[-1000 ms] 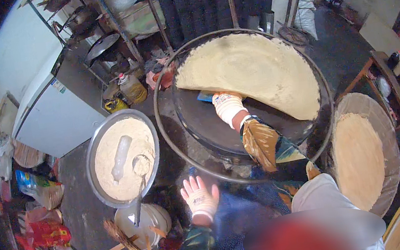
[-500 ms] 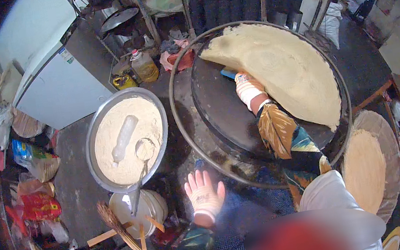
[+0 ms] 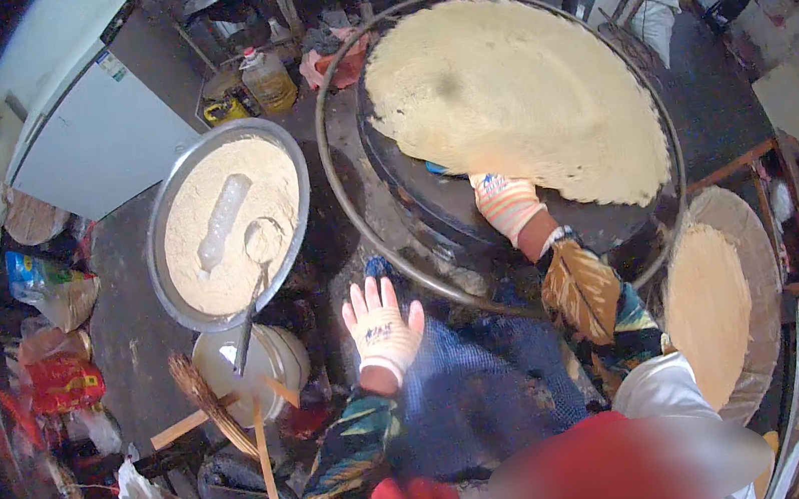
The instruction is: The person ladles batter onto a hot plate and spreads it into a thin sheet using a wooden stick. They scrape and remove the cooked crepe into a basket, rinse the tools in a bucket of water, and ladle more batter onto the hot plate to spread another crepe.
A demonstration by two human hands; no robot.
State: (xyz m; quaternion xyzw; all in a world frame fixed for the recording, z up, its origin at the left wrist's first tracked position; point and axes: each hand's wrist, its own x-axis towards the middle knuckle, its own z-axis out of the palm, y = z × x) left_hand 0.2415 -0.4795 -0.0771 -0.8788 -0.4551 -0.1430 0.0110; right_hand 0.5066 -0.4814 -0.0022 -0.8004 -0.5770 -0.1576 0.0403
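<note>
My right hand (image 3: 506, 203), in a striped fingerless-looking glove, is closed on a blue scraper (image 3: 434, 167), mostly hidden by batter and fingers. It works at the near edge of a wide sheet of pale batter (image 3: 520, 92) on a round dark griddle (image 3: 416, 182). Bare griddle shows along the near left side. My left hand (image 3: 382, 332), gloved likewise, holds nothing; its fingers are spread above my blue apron (image 3: 477, 381). Left of the griddle, a metal basin (image 3: 157, 246) of beige batter holds a ladle (image 3: 264, 242) and a clear plastic bottle (image 3: 224, 217).
A metal ring (image 3: 324, 148) surrounds the griddle. Below the basin stand a white bucket (image 3: 288, 360), a straw brush (image 3: 201, 387) and a wooden T-shaped spreader (image 3: 265, 459). Round tan flatbreads (image 3: 710, 309) lie at right. An oil jug (image 3: 269, 83) and white cabinet (image 3: 102, 137) stand behind.
The batter now covers more of the griddle toward its left and near side. My right hand has shifted nearer with the scraper. The whole view has tilted, and my left hand stays spread.
</note>
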